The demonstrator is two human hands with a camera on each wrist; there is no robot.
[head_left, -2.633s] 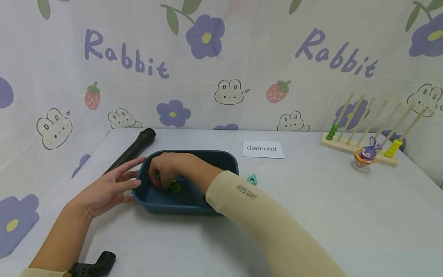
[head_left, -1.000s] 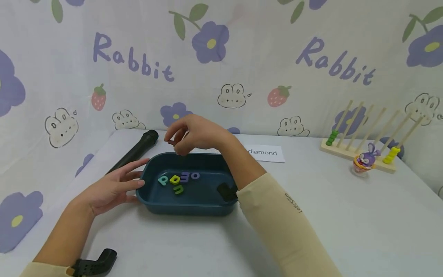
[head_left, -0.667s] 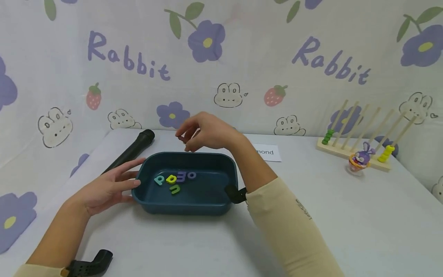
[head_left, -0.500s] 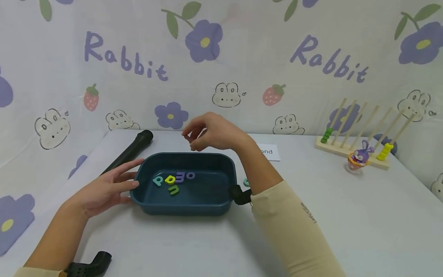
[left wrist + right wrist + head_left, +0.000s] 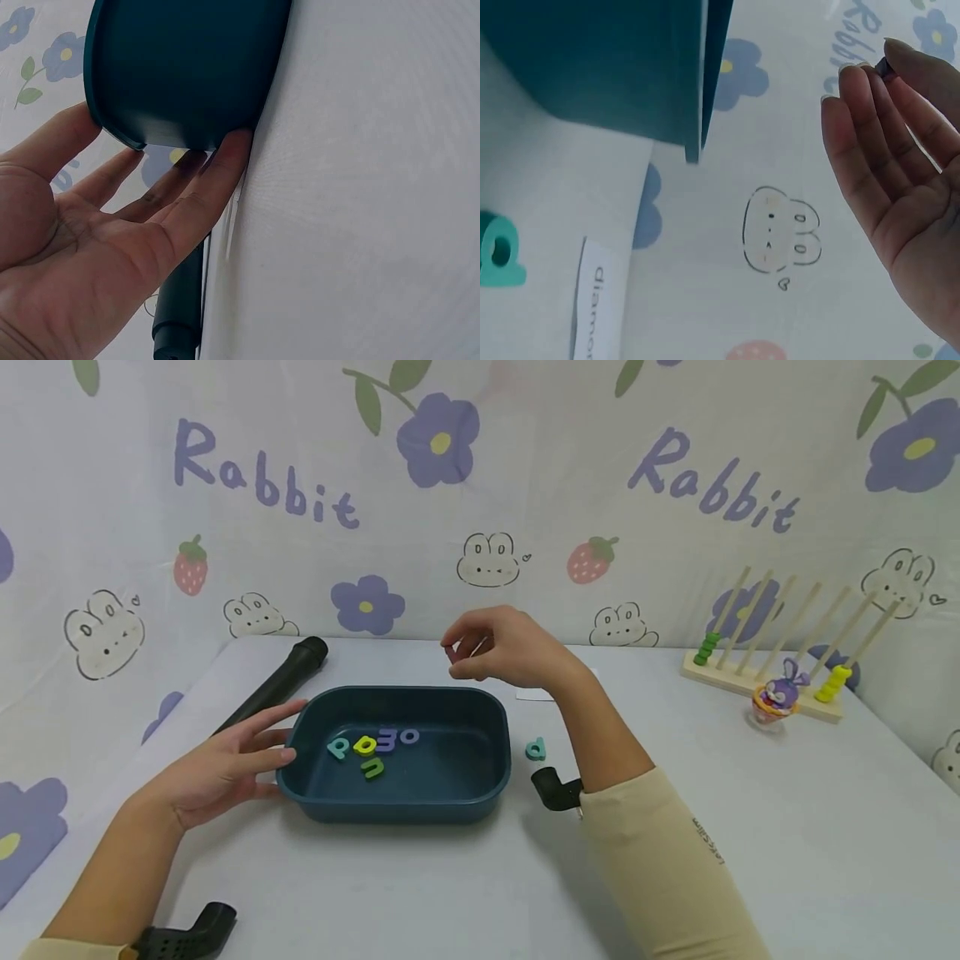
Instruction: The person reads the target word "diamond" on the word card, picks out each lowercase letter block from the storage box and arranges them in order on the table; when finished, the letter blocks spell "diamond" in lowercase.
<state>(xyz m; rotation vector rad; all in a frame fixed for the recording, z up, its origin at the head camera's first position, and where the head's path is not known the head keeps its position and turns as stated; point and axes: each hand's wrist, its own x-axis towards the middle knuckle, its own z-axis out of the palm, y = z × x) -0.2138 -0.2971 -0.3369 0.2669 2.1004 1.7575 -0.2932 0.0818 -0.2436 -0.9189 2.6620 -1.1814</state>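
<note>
Behind everything, a white curtain (image 5: 517,452) printed with purple flowers, strawberries, rabbit faces and "Rabbit" lettering; below it, a white table (image 5: 750,843).

From the head: a small dark piece (image 5: 452,653) pinched between thumb and forefinger of the right hand (image 5: 513,647), held in the air near the far right corner of a dark teal tray (image 5: 397,812). At the tray's left end, the left hand (image 5: 225,768), fingers spread apart and touching the wall. Lying inside, left to middle: a teal letter (image 5: 338,748), a yellow letter (image 5: 365,745), a purple letter (image 5: 386,741), a purple "o" (image 5: 409,737) and a green letter (image 5: 372,767). Just right of the tray, another teal letter (image 5: 536,749); farther back, a white card (image 5: 534,695), mostly hidden by the right arm. Back left, a black microphone (image 5: 277,685); back right, a wooden peg rack (image 5: 738,678) with green and yellow beads, a purple rabbit figurine (image 5: 782,693) before it.

From the left wrist: fingertips against the tray's rim and outer wall, microphone beyond.

From the right wrist: same pinch, dark piece at the fingertips, shape too covered to tell; "diamo" readable on the card.
</note>
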